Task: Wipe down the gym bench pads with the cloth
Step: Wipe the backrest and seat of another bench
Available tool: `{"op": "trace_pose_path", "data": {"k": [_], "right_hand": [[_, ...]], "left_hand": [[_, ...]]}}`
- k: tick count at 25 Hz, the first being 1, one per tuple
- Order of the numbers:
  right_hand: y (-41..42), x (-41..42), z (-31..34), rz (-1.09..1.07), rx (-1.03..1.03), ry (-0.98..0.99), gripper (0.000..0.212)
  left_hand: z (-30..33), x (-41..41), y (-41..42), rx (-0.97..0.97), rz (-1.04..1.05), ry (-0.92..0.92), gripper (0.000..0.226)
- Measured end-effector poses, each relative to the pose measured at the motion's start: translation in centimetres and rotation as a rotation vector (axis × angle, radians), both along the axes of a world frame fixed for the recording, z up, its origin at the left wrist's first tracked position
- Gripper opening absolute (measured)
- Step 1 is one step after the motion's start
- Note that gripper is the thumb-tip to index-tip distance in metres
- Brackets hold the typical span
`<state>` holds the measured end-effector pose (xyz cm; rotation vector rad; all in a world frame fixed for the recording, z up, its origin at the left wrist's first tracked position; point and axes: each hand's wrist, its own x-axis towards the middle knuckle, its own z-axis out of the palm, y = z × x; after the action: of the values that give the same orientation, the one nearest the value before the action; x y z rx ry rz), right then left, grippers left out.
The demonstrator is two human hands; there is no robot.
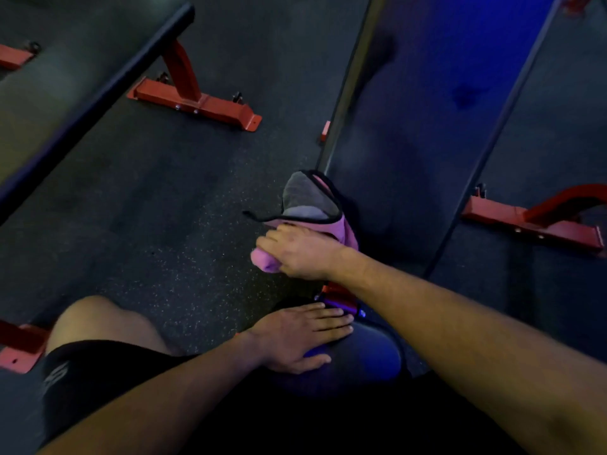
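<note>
Right hand (303,252) closed round bunched pink cloth (315,215) at near-left edge of long bench pad (427,126), pad running toward 1 o'clock. Left hand (302,336) flat, open, empty on seat pad (368,353). Risk: loose cloth flap dragging onto floor (180,208), picking up grit.

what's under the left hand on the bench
The left hand lies flat, palm down, on the small dark seat pad. Its fingers reach toward a red frame bracket. The pad surface beneath the palm is hidden.
</note>
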<state>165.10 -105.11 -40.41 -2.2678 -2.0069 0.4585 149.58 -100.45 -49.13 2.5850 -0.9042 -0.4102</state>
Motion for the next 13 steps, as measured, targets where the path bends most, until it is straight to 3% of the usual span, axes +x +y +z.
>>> {"op": "trace_pose_path", "data": {"k": [2, 6, 10, 13], "right_hand": [[-1.3, 0.5, 2.8, -0.126, 0.206, -0.049, 0.036], [-5.3, 3.7, 6.7, -0.249, 0.418, -0.268, 0.053], [-9.7, 10.2, 12.1, -0.464, 0.736, -0.459, 0.040], [-12.5, 13.4, 14.6, -0.608, 0.791, -0.493, 0.049]], "left_hand": [[0.5, 0.7, 0.2, -0.014, -0.015, 0.026, 0.066], [1.2, 2.9, 0.7, 0.013, -0.021, -0.038, 0.059], [3.6, 7.4, 3.7, -0.078, 0.115, -0.358, 0.038], [7.6, 12.5, 7.1, -0.095, 0.226, -0.589, 0.034]]}}
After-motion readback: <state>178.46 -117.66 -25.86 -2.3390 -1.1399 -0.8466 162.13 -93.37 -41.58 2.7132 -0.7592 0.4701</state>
